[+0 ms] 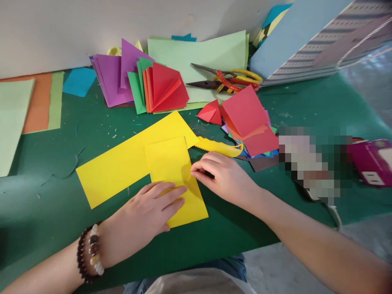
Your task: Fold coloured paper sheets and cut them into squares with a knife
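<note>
1. Fingers of our left hand (147, 212) lie slightly apart, pressing flat on a folded yellow paper sheet (171, 175).
2. Fingers of our right hand (223, 179) sit close together at that sheet's right edge; we cannot tell whether they pinch it.
3. The sheet lies between our hands on a green tabletop (45, 200).
4. Yellow zigzag-edged craft scissors (217, 148) touch its upper corner.
5. Beyond them lie red folded paper (165, 87), purple paper (112, 81), and pliers with red-and-yellow handles (223, 79).
6. A beaded bracelet (90, 253) circles our left wrist.
</note>
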{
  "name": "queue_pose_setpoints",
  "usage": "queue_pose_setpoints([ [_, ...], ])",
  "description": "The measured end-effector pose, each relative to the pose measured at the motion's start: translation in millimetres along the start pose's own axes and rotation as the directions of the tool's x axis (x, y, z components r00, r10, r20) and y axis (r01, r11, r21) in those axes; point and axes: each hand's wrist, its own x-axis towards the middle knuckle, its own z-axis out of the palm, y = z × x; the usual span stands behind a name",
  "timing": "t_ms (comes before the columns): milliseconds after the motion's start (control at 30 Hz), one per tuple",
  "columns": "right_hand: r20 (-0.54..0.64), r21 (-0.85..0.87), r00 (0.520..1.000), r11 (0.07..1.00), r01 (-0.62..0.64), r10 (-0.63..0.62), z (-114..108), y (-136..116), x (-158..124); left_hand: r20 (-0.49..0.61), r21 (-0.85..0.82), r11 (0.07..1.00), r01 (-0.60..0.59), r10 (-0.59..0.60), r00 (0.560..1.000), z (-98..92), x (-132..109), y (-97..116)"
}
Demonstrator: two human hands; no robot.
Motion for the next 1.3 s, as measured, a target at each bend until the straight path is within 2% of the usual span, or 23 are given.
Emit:
queue_pose_setpoints([
  [167, 0.015, -0.076, 0.992, 0.99, 0.123, -0.122, -0.9, -1.1, -1.8, 0.013, -0.018, 1.0, 0.0, 0.0, 1.0, -0.7, -0.3, -1.6],
  [367, 0.098, 0.008, 0.948, 0.953, 0.303, -0.302, -0.9, -5.4, -16.7, 0.029, -0.034, 0.999, 0.008, -0.007, 1.0, 3.2, -1.1, -1.9],
  [633, 0.219, 0.099, 0.9, 0.926, 0.364, -0.378, -6.8, -10.1, -43.0, 0.03, -0.039, 0.999, 0.017, -0.016, 0.999, 2.0, 0.4, -2.5],
  [833, 0.158, 0.064, 0.94, 0.953, 0.297, -0.303, -7.1, -20.0, -55.5, 0.049, -0.039, 0.999, -0.022, 0.024, 0.998, 4.2, 0.8, -4.2],
  [1000, 0.079, 0.0, 0.992, 0.995, 0.095, -0.095, -2.2, -38.2, -67.3, 0.052, -0.007, 0.999, -0.034, 0.034, 0.998, 5.2, 0.5, -2.9],
  [1133, -0.032, -0.141, 0.999, 0.99, 0.0, -0.004, 9.7, -54.5, -77.2, 0.073, 0.001, 0.999, -0.039, 0.039, 0.997, 1.8, 1.3, -1.8],
  [1300, -0.076, -0.256, 0.996, 0.965, -0.063, 0.044, 20.6, -68.1, -82.9, 0.092, -0.007, 0.999, -0.043, 0.043, 0.995, 0.7, 1.5, -2.6],
])
